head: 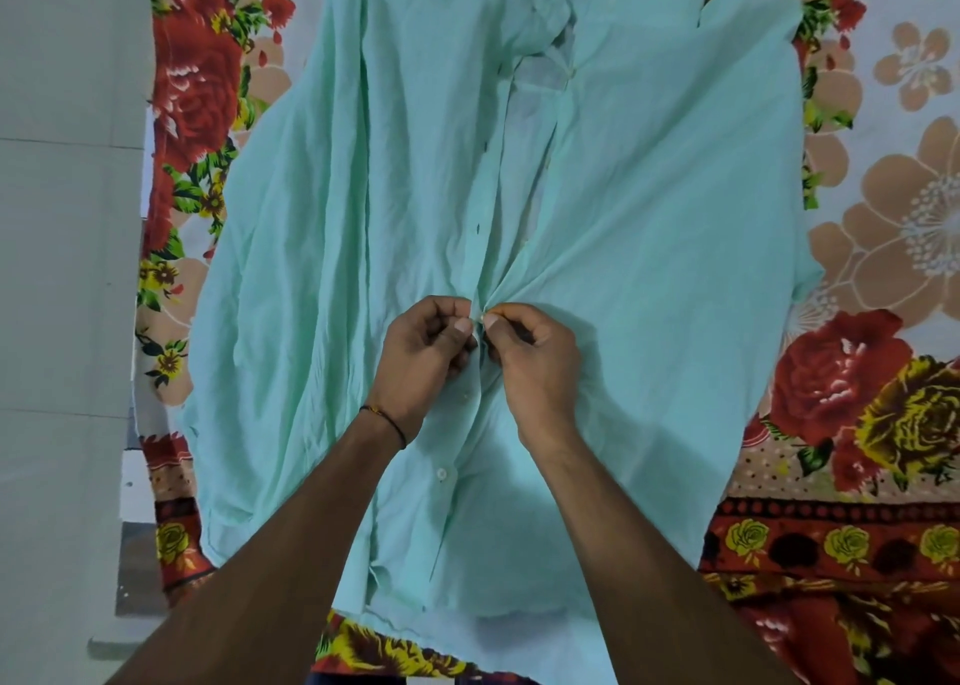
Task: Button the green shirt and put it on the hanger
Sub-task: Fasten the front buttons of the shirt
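Green shirt [649, 216] spread front-up on floral sheet [883, 247] | your left grip [423, 359] and right grip [535, 357] meet midway along shirt's front opening, each pinching a front edge | white button [441, 473] on shirt's closed lower front, nearer you | shirt's upper front lies open.

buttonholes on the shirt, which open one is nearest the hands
The lowest dark slit, above the left hand and right hand pinching the green shirt; the other two lie farther up.
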